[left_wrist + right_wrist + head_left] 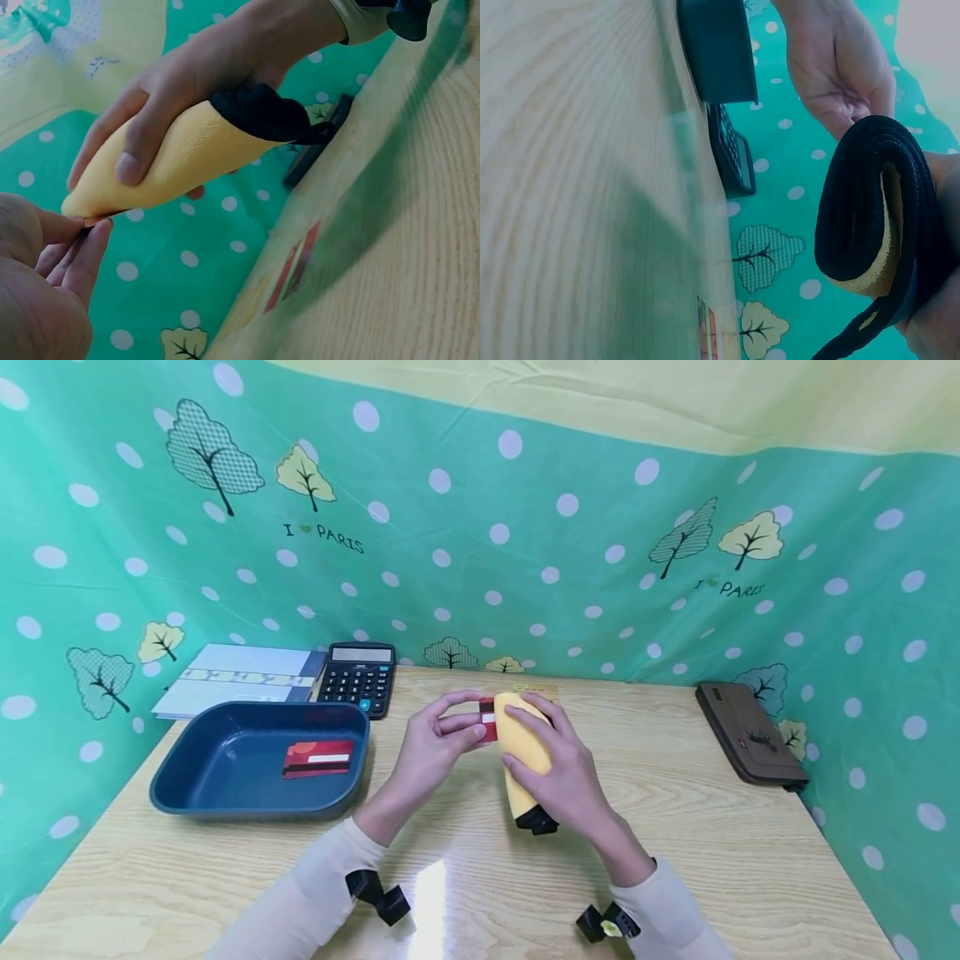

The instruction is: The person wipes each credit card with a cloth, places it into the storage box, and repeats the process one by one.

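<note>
My right hand [566,768] grips a rolled yellow cloth [522,752] with a black edge, held up above the table. In the right wrist view the black-edged end of the roll [855,210] shows its wound layers and a strap-like tail. My left hand [427,747] pinches a red card [487,720] with a dark and a white stripe, right beside the cloth. The cloth hides part of this card. At the left, a blue tray [217,760] has another red striped card [318,759] lying in it.
A black calculator [357,681] and a pale folder [240,677] lie behind the tray. Far right lies a brown zipped case [750,731]. A gold card [537,691] lies at the table's back, and a red striped card [294,266] shows on the table in the left wrist view.
</note>
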`<state>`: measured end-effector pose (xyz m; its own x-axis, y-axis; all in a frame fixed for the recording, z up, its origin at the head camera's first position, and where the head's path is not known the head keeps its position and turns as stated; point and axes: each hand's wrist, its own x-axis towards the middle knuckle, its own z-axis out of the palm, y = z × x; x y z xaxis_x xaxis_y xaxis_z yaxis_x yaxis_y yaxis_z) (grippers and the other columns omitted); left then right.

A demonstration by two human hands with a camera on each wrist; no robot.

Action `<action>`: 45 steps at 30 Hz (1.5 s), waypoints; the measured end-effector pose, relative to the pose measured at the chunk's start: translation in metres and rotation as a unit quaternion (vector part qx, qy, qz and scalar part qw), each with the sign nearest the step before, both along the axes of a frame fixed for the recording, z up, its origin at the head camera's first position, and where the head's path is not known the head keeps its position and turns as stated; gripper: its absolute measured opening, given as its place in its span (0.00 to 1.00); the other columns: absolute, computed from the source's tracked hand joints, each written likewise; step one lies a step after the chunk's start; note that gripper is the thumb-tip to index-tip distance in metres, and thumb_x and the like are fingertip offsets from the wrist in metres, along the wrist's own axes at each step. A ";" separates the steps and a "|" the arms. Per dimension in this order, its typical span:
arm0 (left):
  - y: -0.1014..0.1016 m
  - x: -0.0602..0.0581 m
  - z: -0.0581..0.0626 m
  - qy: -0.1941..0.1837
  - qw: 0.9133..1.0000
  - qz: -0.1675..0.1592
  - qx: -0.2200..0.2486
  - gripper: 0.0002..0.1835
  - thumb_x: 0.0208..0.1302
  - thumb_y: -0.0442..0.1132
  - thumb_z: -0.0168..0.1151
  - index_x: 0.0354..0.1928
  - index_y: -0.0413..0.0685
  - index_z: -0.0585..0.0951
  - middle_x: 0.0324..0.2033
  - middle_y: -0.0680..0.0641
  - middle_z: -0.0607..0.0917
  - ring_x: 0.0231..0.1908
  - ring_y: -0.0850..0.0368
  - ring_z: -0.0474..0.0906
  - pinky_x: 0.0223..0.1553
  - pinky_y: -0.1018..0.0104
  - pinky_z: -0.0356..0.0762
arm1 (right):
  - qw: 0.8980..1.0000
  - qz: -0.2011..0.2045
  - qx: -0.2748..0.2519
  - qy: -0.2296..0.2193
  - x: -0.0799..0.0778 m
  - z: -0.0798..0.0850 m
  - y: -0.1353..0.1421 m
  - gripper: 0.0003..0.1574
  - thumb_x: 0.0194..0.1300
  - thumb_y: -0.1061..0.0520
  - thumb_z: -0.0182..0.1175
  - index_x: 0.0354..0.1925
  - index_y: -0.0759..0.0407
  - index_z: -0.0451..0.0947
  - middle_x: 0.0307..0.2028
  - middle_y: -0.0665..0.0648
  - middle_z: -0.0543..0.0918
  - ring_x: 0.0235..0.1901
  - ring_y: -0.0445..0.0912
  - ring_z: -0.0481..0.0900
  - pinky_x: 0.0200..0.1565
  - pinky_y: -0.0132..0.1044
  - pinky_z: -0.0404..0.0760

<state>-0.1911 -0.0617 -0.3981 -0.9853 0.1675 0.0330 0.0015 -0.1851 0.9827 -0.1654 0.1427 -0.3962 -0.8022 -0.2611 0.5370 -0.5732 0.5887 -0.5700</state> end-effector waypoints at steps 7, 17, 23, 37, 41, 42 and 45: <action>0.003 0.000 -0.003 -0.003 1.000 -0.003 0.001 0.22 0.70 0.26 0.63 0.63 0.49 0.79 0.51 0.37 0.90 0.50 0.50 0.90 0.54 0.56 0.89 | 1.000 0.005 0.010 0.006 0.001 -0.004 -0.004 0.40 0.59 0.58 0.75 0.68 0.43 0.76 0.73 0.53 0.70 0.53 0.51 0.82 0.39 0.35 0.81; 0.003 0.001 -0.004 0.002 1.000 -0.004 0.019 0.23 0.69 0.24 0.62 0.63 0.47 0.79 0.49 0.35 0.90 0.47 0.55 0.90 0.56 0.54 0.88 | 1.000 0.011 0.020 0.006 0.002 -0.006 -0.006 0.40 0.59 0.57 0.76 0.69 0.43 0.76 0.73 0.53 0.70 0.61 0.53 0.79 0.40 0.37 0.82; 0.003 0.002 -0.001 -0.001 1.000 -0.002 0.007 0.23 0.69 0.24 0.62 0.64 0.48 0.79 0.50 0.36 0.90 0.48 0.53 0.90 0.56 0.54 0.88 | 1.000 0.002 0.024 0.009 0.001 -0.003 -0.005 0.40 0.60 0.57 0.75 0.69 0.43 0.75 0.73 0.54 0.70 0.51 0.50 0.82 0.36 0.33 0.79; 0.000 0.005 0.008 -0.010 1.000 0.009 -0.007 0.24 0.68 0.26 0.65 0.64 0.49 0.80 0.54 0.33 0.87 0.48 0.49 0.90 0.50 0.60 0.90 | 0.999 -0.032 -0.001 0.000 -0.005 0.010 0.013 0.42 0.60 0.57 0.75 0.71 0.40 0.74 0.73 0.54 0.71 0.62 0.54 0.80 0.44 0.46 0.82; -0.002 0.004 0.010 -0.011 1.000 0.010 -0.004 0.25 0.68 0.26 0.65 0.65 0.47 0.79 0.53 0.34 0.88 0.48 0.50 0.90 0.51 0.57 0.90 | 0.999 -0.038 -0.006 -0.005 -0.006 0.012 0.018 0.42 0.61 0.57 0.75 0.71 0.41 0.74 0.73 0.53 0.70 0.62 0.53 0.79 0.46 0.48 0.83; -0.003 0.004 0.011 -0.009 1.000 0.009 -0.002 0.25 0.67 0.25 0.65 0.65 0.46 0.79 0.53 0.33 0.88 0.49 0.50 0.90 0.52 0.57 0.90 | 0.999 -0.040 -0.008 -0.006 -0.007 0.013 0.020 0.42 0.61 0.57 0.75 0.71 0.42 0.74 0.73 0.53 0.70 0.62 0.53 0.79 0.47 0.49 0.83; -0.006 0.004 0.014 -0.006 1.000 0.003 0.008 0.25 0.68 0.25 0.64 0.66 0.45 0.78 0.54 0.31 0.87 0.48 0.51 0.90 0.53 0.55 0.89 | 0.999 -0.049 -0.014 -0.007 -0.008 0.014 0.024 0.41 0.61 0.58 0.74 0.70 0.43 0.75 0.73 0.52 0.70 0.61 0.53 0.80 0.48 0.50 0.84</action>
